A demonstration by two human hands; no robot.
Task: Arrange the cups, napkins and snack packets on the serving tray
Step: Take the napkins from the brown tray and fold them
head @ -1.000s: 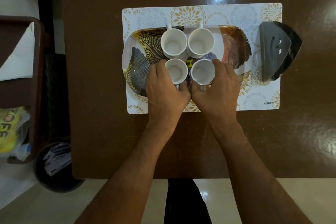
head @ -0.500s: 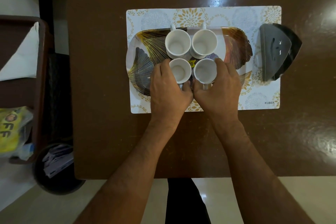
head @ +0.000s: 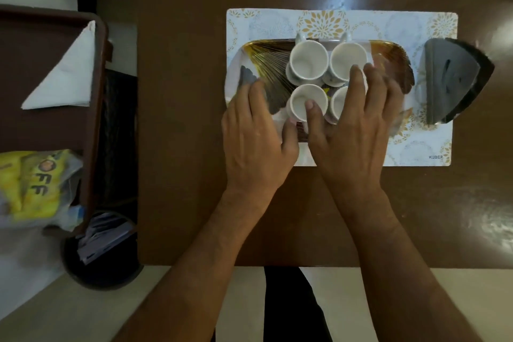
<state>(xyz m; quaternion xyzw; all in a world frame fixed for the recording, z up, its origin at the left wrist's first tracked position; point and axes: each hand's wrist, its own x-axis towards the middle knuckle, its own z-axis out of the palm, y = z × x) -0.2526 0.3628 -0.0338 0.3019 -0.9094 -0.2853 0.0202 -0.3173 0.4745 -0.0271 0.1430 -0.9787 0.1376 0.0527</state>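
Not much to read here, honestly. The placemat [head: 416,147] had "KUBER" printed in small dark capitals at its near right corner, just inside the edge. Over on the far left, the yellow packet [head: 30,183] showed big dark letters that read "OFF", with the O drawn as a round picture, running sideways along the wrapper; whatever came before those letters was cut off by the frame. There was a small yellow sticker [head: 325,90] on the tray [head: 266,61] between the cups, but its print was too hidden to make out.
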